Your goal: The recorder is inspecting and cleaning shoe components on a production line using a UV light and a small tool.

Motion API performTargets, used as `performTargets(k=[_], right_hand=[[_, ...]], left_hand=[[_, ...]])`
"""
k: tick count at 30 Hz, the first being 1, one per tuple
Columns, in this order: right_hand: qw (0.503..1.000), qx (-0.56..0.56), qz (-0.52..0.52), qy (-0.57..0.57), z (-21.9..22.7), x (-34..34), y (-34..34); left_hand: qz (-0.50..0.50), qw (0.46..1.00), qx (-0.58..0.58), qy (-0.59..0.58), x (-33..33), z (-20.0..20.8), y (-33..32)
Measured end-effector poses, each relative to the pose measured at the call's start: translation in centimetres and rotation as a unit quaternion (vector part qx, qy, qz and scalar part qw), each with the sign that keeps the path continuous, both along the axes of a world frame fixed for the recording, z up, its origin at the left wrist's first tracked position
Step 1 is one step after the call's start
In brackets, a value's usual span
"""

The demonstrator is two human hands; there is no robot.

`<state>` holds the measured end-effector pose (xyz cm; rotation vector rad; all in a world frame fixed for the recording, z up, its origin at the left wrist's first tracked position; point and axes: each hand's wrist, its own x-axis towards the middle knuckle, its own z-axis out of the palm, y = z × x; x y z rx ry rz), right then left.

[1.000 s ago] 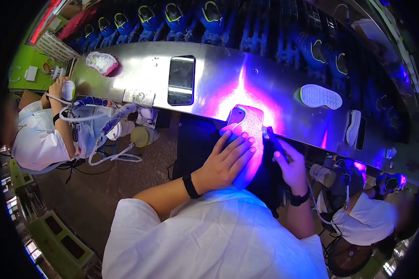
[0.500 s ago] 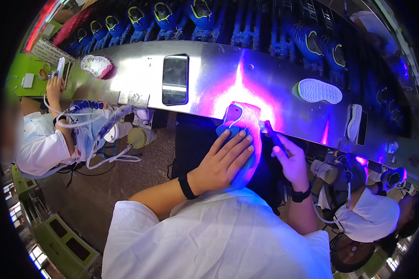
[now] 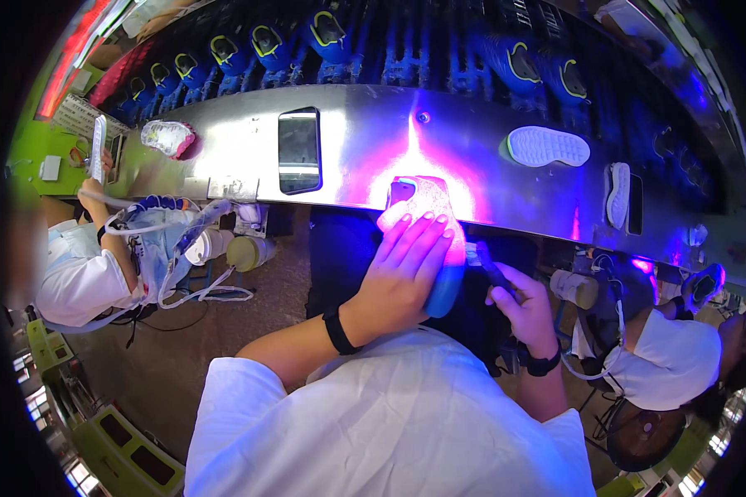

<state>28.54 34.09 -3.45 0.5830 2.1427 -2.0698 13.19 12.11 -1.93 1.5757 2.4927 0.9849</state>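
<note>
A blue shoe upper (image 3: 445,291) lies lengthwise in front of me, its far end at the metal bench edge and washed in pink-violet light. My left hand (image 3: 394,286) lies over it from the left, fingers together and holding it; the thumb is hidden. On the shoe's right side, my right hand (image 3: 529,311) grips a dark-handled brush (image 3: 491,265). The pale tip of the brush is close to the shoe's edge; I cannot tell whether they touch.
On the metal bench (image 3: 224,108) are a phone (image 3: 299,151), a white sole (image 3: 549,147), another sole (image 3: 617,196) and a white-and-pink shoe piece (image 3: 167,138). Several blue shoes (image 3: 329,35) stand on the rack beyond. Co-workers sit at left (image 3: 87,265) and right (image 3: 667,360).
The brush in my right hand has moved nearer to me along the shoe's right side. My left hand still holds the shoe, which has turned slightly. The whole view has shifted a little.
</note>
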Motion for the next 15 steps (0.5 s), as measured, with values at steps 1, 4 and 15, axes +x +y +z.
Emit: performTargets(k=[1, 4, 15], right_hand=[[1.000, -0.025, -0.017, -0.009, 0.2, 0.3, 0.0], [0.997, -0.060, -0.037, -0.010, 0.2, 1.2, -0.1], [0.993, -0.084, -0.075, 0.022, 1.1, 3.5, -0.6]], left_hand=[[0.001, 1.000, -0.003, 0.001, 0.1, 0.3, 0.4], [0.010, 1.000, -0.018, 0.014, 0.2, 1.1, 1.4], [0.058, 0.996, -0.022, 0.060, -0.3, 2.1, 5.1]])
